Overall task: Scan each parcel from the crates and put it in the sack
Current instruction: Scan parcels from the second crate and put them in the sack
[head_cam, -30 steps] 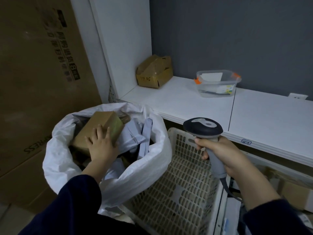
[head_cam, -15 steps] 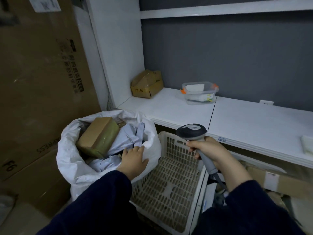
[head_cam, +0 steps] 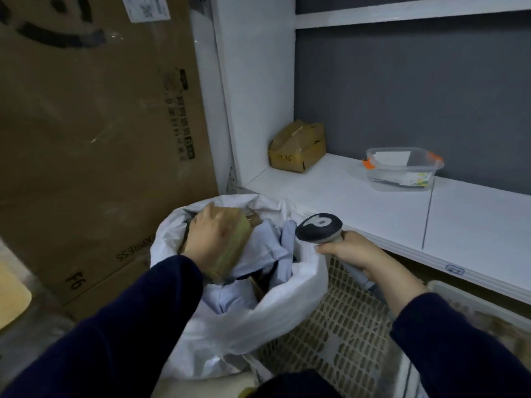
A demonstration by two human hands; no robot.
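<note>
Parcel (head_cam: pixel 240 225): brown box, on top inside the white sack (head_cam: pixel 287 305).
Left hand (head_cam: pixel 209 237): fingers straight, pressing on it.
Right hand (head_cam: pixel 353 251): clamped around the scanner (head_cam: pixel 319 228) handle.

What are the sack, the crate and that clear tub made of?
Sack: thin white plastic, maybe woven; it crumples softly. Crate: stiff cream plastic, moulded in a slotted lattice. Tub: clear rigid plastic, slightly glossy; you see straight through its walls.
</note>
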